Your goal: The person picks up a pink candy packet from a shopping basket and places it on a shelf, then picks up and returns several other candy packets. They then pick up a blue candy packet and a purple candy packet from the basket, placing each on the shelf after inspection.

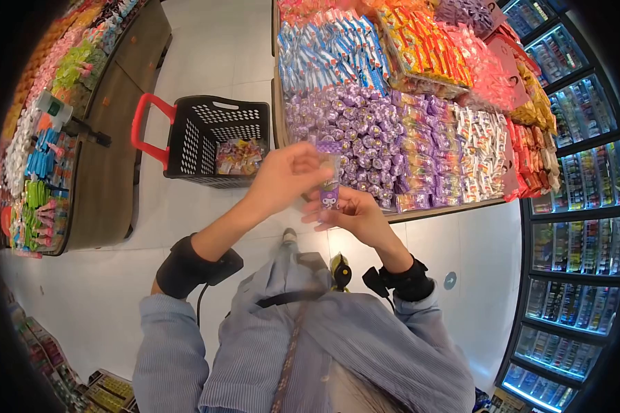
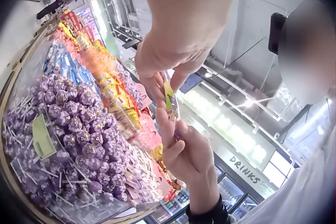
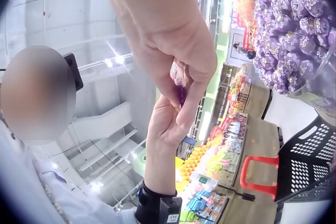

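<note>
Both hands hold one small candy packet, purple with a cartoon figure at its lower end and see-through higher up. My left hand pinches its upper part between thumb and fingers. Lower down, my right hand grips the other end, thumb in front. Seen from the left wrist, the packet's edge shows yellow-green between the two hands. In the right wrist view only a purple strip of it shows between the fingers. Behind the hands lies a heap of purple-wrapped lollipops.
A black shopping basket with a red handle stands on the floor at left, with wrapped sweets inside. The candy counter's wooden edge runs close by the right hand. Another candy stand is farther left; lit drink shelves line the right.
</note>
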A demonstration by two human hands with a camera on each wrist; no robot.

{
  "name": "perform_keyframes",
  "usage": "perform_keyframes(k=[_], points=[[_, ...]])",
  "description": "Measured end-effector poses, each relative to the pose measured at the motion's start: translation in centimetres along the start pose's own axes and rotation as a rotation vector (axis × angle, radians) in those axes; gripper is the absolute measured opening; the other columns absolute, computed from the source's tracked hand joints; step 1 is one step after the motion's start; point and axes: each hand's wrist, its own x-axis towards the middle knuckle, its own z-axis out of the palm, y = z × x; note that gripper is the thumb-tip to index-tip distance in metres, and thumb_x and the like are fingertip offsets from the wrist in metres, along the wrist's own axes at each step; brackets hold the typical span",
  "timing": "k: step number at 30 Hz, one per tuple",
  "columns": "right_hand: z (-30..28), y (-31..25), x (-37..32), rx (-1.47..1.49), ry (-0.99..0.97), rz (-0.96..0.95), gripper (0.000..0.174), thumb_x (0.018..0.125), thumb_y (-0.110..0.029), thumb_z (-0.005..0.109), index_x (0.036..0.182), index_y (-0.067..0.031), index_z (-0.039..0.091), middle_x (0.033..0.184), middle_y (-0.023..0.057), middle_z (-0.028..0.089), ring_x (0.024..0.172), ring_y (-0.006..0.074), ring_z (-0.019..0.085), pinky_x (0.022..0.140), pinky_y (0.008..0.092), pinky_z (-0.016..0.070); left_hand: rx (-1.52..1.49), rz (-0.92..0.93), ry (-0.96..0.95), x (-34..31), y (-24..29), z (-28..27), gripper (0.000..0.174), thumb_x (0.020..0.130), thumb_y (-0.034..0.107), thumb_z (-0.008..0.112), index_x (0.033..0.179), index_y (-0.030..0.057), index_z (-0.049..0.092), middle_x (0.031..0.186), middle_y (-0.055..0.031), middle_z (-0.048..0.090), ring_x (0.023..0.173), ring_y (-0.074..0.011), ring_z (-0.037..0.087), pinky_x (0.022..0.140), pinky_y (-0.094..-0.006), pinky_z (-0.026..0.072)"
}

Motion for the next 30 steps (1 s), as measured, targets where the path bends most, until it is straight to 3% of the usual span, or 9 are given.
perform_keyframes(k=[9,16,22,30], points=[[2.9,1.8,-5.0,0.078,-0.065,0.076,0.029,0.084,0.004,0.049,0.114,0.0048,0.047,0.104,0.0154,0.058,0.094,0.0239,0.060,0.074,0.0305,0.0527,-0.043,-0.050,0.083,-6.1,-1.5,2.9,0.014,0.078,0.005,0.064,0.085,0.0002,0.053,0.080,-0.0028,0.059,0.073,-0.0079,0.058,0.064,-0.0217,0.0507],[1.0,2.8,-10.1,0.113,-0.084,0.116,0.031,0.085,0.001,0.051,0.115,0.0032,0.047,0.103,0.0131,0.059,0.094,0.0220,0.060,0.074,0.0299,0.0523,-0.086,-0.051,0.068,-7.7,-2.7,7.8,0.014,0.077,0.004,0.065,0.083,0.0007,0.053,0.078,-0.0046,0.060,0.070,-0.0089,0.058,0.063,-0.0226,0.0505],[-4.4,3.9,-13.9,0.127,-0.112,0.141,0.030,0.085,0.000,0.051,0.115,0.0022,0.047,0.104,0.0118,0.059,0.094,0.0211,0.060,0.074,0.0288,0.0519,-0.013,-0.061,-0.028,-5.4,-4.6,13.0,0.014,0.076,0.003,0.065,0.084,0.0001,0.054,0.078,-0.0051,0.061,0.070,-0.0094,0.058,0.062,-0.0234,0.0500],[-16.8,1.5,-21.2,0.094,0.003,0.186,0.029,0.086,-0.001,0.050,0.114,0.0026,0.047,0.101,0.0141,0.060,0.090,0.0213,0.061,0.072,0.0290,0.0520,-0.081,-0.132,-0.098,3.4,-8.7,24.6,0.014,0.080,0.002,0.061,0.090,-0.0015,0.053,0.081,-0.0071,0.062,0.072,-0.0120,0.060,0.062,-0.0251,0.0524]])
